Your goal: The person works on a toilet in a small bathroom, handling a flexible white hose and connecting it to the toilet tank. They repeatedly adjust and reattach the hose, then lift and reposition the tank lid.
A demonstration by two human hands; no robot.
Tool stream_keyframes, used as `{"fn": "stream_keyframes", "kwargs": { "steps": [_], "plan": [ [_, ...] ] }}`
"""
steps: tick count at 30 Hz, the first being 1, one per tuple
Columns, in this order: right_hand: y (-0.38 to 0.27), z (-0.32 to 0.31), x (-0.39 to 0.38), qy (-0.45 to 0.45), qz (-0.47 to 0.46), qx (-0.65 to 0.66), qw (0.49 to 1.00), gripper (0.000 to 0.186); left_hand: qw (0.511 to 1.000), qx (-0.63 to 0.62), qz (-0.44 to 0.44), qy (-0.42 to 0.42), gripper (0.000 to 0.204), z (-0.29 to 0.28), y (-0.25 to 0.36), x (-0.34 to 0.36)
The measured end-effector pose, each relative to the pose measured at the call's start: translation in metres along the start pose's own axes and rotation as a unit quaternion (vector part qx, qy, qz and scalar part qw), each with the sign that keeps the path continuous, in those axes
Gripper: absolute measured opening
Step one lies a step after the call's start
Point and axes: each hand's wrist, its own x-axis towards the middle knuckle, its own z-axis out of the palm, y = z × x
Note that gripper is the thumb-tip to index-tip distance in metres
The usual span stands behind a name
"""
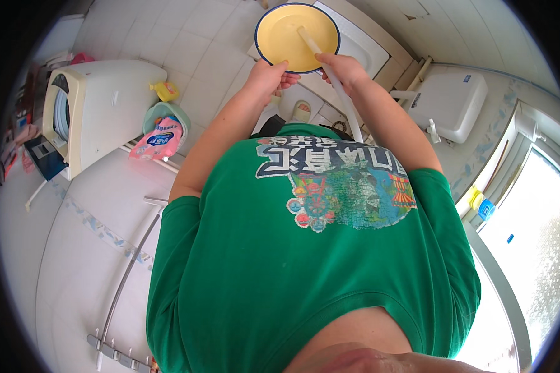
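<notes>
A round yellow enamel basin (279, 36) with a dark blue rim is held out at the far end of my reach, its inside facing up. My left hand (271, 78) grips the near left rim, thumb over the edge and fingers beneath. At the near right rim, my right hand (347, 72) is closed around a pale white hose (346, 104), with its fingers also against the basin. The hose's far end lies over the inside of the basin, while its other part runs down toward my waist. Whether water is in the basin is hard to tell.
Beyond the basin is a white sunken fixture (370, 57) in the floor. On the right hangs a white cistern (451, 107). To the left are a washing machine (106, 115), a yellow bottle (165, 91), a pale green bucket (179, 114) and a pink bag (160, 140). My slipper (302, 112) shows below.
</notes>
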Motion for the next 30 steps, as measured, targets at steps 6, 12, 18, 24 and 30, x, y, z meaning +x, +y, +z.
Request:
{"fn": "stream_keyframes", "kwargs": {
  "steps": [6, 12, 18, 24, 30],
  "plan": [
    [0.003, -0.015, -0.003, 0.012, 0.005, 0.012, 1.0, 0.03, 1.0, 0.009, -0.004, -0.011, 0.025, 0.013, 0.004, 0.005],
    [0.012, -0.016, 0.01, 0.025, -0.046, 0.028, 0.998, 0.028, 0.999, -0.019, -0.005, -0.031, 0.024, 0.01, -0.005, 0.016],
    [-0.013, 0.0, 0.009, -0.001, -0.021, -0.021, 1.0, 0.03, 0.999, -0.036, 0.018, 0.009, 0.022, -0.005, 0.004, 0.011],
    [-0.056, 0.069, 0.003, -0.01, -0.019, -0.085, 0.996, 0.029, 0.996, -0.069, 0.043, 0.035, 0.022, -0.067, 0.022, -0.009],
    [-0.093, 0.168, 0.017, -0.049, -0.032, -0.111, 0.992, 0.031, 0.991, -0.088, 0.067, 0.081, 0.022, -0.162, 0.044, -0.032]
  ]
}}
